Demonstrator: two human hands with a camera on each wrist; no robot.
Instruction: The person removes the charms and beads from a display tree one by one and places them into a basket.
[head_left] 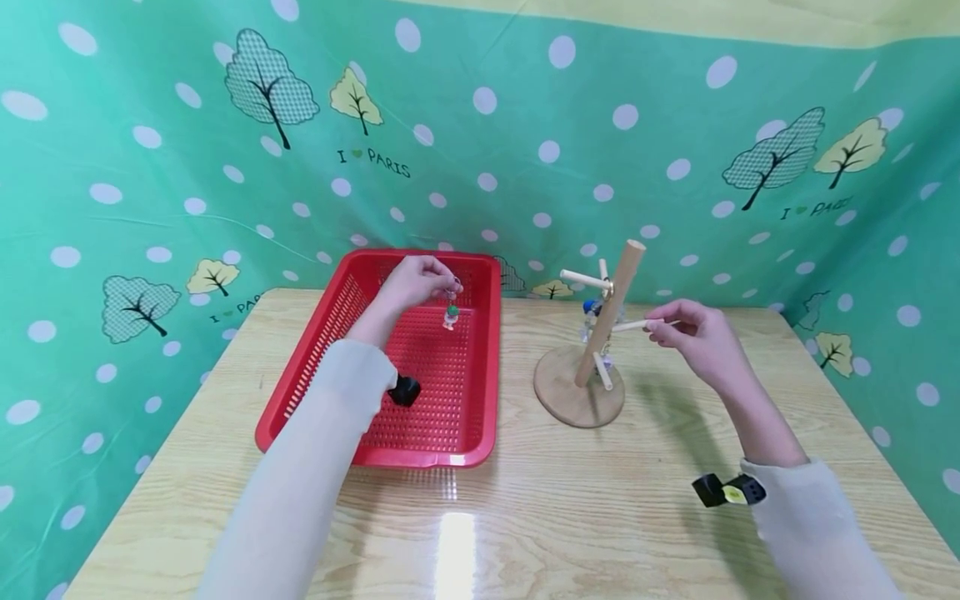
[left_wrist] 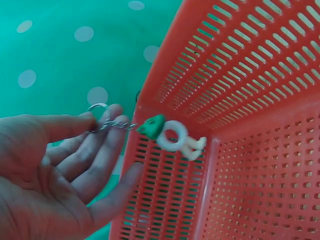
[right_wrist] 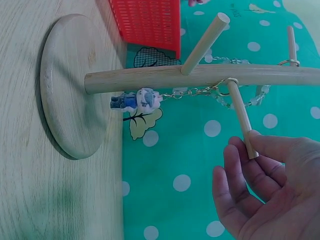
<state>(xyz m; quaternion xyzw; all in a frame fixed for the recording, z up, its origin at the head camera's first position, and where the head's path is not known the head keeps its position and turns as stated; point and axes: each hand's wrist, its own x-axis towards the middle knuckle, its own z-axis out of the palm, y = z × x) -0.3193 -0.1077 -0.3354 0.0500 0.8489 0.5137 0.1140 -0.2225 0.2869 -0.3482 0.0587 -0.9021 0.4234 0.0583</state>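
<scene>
My left hand [head_left: 417, 282] pinches the metal ring of a keychain between thumb and fingers, over the far part of the red basket [head_left: 491, 375]. From its chain hangs a small figure [left_wrist: 172, 136] with a green top and a white ring round its middle. My right hand [head_left: 703, 337] pinches the tip of a wooden peg [right_wrist: 240, 107] on the upright stand [head_left: 613, 304]. A keychain with a blue-and-white figure [right_wrist: 136, 100] hangs by its ring from that same peg. Clear beads [right_wrist: 264, 95] hang behind the post, partly hidden.
The stand's round base [head_left: 555, 387] rests on the wooden table [head_left: 555, 517], right of the basket. More pegs [head_left: 585, 279] stick out from the post at different heights. A green dotted curtain [head_left: 525, 108] hangs behind the table and at both sides.
</scene>
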